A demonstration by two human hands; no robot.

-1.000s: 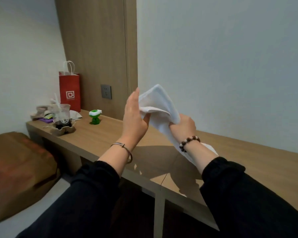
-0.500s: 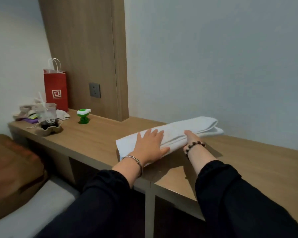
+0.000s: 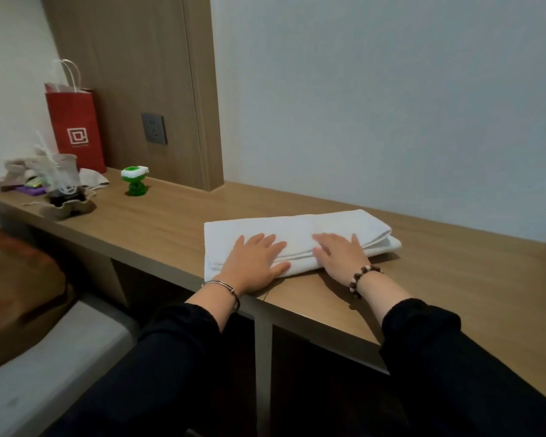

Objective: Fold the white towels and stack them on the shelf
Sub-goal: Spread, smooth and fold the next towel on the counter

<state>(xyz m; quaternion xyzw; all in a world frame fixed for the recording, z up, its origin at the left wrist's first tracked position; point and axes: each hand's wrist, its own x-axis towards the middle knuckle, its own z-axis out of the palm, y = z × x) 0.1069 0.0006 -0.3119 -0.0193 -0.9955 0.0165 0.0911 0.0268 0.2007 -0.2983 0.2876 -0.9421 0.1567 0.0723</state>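
A white towel [image 3: 300, 228], folded into a long strip with layered edges at its right end, lies flat on the wooden shelf [image 3: 454, 279] near the front edge. My left hand [image 3: 256, 263] presses flat on the towel's left half, fingers spread and straight. My right hand [image 3: 338, 253] presses flat on the middle of the towel, fingers straight. Neither hand grips the cloth.
At the shelf's far left stand a red paper bag [image 3: 74, 127], a plastic cup in a cardboard holder [image 3: 62, 187] and a small green toy [image 3: 134, 181]. A wood panel with a wall socket [image 3: 154, 128] rises behind. A brown cushion [image 3: 16, 279] lies lower left.
The towel was held up in the air by both hands; it now lies on the shelf. Both hands have flattened onto it, and my right hand has slid up onto its middle.
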